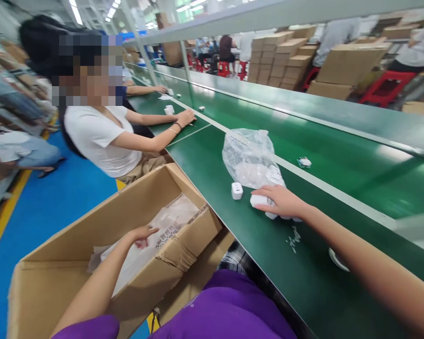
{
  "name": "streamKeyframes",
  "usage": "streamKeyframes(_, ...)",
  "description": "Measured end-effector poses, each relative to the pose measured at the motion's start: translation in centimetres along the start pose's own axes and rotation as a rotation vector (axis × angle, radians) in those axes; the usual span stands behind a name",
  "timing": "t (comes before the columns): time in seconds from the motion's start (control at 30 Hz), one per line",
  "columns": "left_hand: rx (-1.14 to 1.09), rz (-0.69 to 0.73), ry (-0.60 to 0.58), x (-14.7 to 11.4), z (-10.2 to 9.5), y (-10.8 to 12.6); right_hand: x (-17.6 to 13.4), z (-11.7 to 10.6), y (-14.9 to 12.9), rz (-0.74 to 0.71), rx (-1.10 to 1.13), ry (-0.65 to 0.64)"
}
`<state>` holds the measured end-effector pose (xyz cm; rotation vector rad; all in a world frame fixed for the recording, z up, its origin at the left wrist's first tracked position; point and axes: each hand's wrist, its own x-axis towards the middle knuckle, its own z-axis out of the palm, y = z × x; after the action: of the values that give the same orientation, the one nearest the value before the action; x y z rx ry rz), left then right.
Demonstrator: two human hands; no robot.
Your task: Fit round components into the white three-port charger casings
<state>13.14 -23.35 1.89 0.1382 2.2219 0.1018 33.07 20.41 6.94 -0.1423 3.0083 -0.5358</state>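
Note:
My right hand [282, 201] is over the green table, with its thumb and fingers around a white charger block [257, 201]. More white pieces lie partly hidden beneath that palm. Just left of it stands another white charger block [237, 191] with dark ports on its face. Behind them lies a crumpled clear plastic bag [245, 153] with pale items inside. My left hand [141, 235] reaches into a large cardboard box [102, 230], index finger stretched out and nothing visible in it. Beside its fingertips are small silvery-white parts in rows [167, 234] and translucent white sheeting [127, 270].
Small pins or screws [294, 239] are scattered near the table edge, by a white round object [338, 260] partly behind my forearm. A white strip [304, 178] runs along the table, with a small white part [304, 162] beyond it. A co-worker [99, 132] sits at left.

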Motion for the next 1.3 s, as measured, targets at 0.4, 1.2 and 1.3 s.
streamKeyframes(0.4,0.268,0.921,0.762,-3.2,-4.4,14.1,-5.8,-3.7,2.0,0.105,0.125,0.223)
streamKeyframes(1.2,0.389,1.609,0.514,-7.8,9.8,39.4,-15.6,6.8,-3.3,0.548,-0.012,0.436)
streamKeyframes(1.3,0.247,1.62,0.492,-8.6,9.6,40.0,-15.2,7.1,-3.4,0.553,-0.007,0.453)
